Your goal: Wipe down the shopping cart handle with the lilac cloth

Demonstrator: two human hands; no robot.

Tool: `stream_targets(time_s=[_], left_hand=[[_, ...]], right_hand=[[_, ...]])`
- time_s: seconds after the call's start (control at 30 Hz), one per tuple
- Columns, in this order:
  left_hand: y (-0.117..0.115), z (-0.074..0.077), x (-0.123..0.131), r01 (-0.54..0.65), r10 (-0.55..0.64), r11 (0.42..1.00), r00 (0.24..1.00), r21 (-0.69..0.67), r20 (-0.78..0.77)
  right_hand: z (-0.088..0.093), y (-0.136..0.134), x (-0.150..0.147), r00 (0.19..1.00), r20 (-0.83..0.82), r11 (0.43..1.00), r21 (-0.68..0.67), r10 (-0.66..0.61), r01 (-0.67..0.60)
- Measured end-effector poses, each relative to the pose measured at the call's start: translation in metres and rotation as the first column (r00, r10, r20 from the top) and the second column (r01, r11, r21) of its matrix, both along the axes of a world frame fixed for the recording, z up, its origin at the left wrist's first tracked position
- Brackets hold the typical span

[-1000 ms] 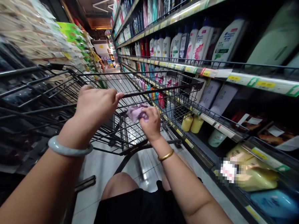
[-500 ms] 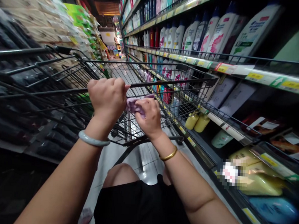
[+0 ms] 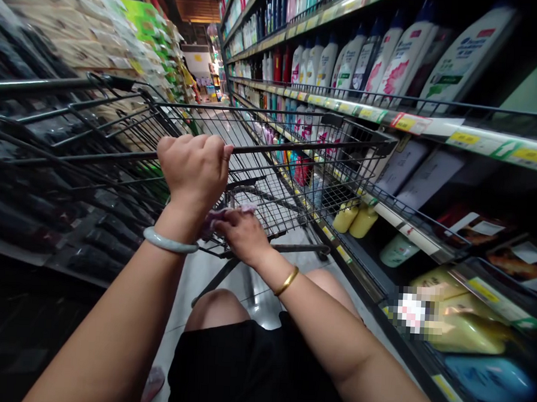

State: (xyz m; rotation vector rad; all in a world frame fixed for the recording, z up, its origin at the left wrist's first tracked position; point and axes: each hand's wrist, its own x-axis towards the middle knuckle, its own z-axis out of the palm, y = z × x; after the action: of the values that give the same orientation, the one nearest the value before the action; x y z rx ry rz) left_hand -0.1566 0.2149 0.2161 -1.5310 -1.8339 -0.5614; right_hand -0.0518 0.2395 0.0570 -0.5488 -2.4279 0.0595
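Head view | my left grip wrapped round the shopping cart's top rail | my right grip pinched on a crumpled lilac cloth, below the rail, near my left wrist | cloth's long axis crosswise, right end slightly higher

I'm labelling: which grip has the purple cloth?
The right grip, by the gold bangle, holds the cloth; the left grip, by the pale bangle, holds the cart rail.
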Motion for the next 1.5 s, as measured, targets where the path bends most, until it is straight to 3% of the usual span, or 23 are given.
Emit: stream_targets(time_s=[0.1,0.17,0.37,0.57,0.63,0.8,0.97,1.17,1.3,1.4,1.5], left_hand=[[0.000,0.001,-0.005,0.004,-0.003,1.000,1.000,-0.027,0.026],[0.000,0.002,-0.007,-0.004,0.006,0.999,0.999,-0.041,0.049],[-0.002,0.006,-0.015,-0.050,0.051,0.993,0.999,-0.106,0.011],[-0.004,0.009,-0.029,-0.061,0.059,0.990,0.998,-0.129,-0.023],[-0.003,0.009,-0.032,-0.053,0.052,0.991,0.999,-0.125,-0.008],[-0.001,0.007,-0.042,-0.033,0.035,0.995,0.999,-0.093,0.014],[-0.002,0.009,-0.053,-0.041,0.042,0.994,0.999,-0.103,0.007],[-0.005,0.015,-0.059,-0.005,0.011,0.992,0.999,-0.124,0.047],[-0.005,0.020,-0.057,-0.052,0.066,0.991,0.992,-0.120,0.111],[0.001,0.023,-0.044,-0.093,0.100,0.994,0.986,-0.059,0.131],[0.015,0.021,-0.017,-0.001,-0.001,1.000,0.997,0.020,0.075]], right_hand=[[-0.019,0.000,-0.004,0.984,0.163,0.992,-0.095,-0.066,0.082],[-0.022,0.001,-0.001,0.975,0.202,0.983,-0.139,-0.090,0.120],[-0.013,0.014,0.014,0.997,-0.063,0.996,0.080,-0.036,0.041],[-0.031,0.029,0.024,0.965,0.263,1.000,-0.026,0.009,-0.002],[-0.028,0.031,0.030,0.962,0.273,0.998,-0.061,0.000,0.017],[-0.015,0.033,0.041,0.990,0.060,0.990,-0.041,-0.132,0.134],[-0.016,0.033,0.047,0.965,0.218,0.971,-0.156,-0.144,0.180],[0.006,0.037,0.058,0.976,-0.132,0.985,-0.042,-0.173,0.168],[0.007,0.038,0.059,0.985,-0.006,0.981,-0.088,-0.173,0.172],[0.017,0.035,0.059,0.982,-0.081,0.982,-0.092,-0.171,0.163],[0.034,0.031,0.058,0.936,-0.296,0.982,-0.036,-0.188,0.186]])
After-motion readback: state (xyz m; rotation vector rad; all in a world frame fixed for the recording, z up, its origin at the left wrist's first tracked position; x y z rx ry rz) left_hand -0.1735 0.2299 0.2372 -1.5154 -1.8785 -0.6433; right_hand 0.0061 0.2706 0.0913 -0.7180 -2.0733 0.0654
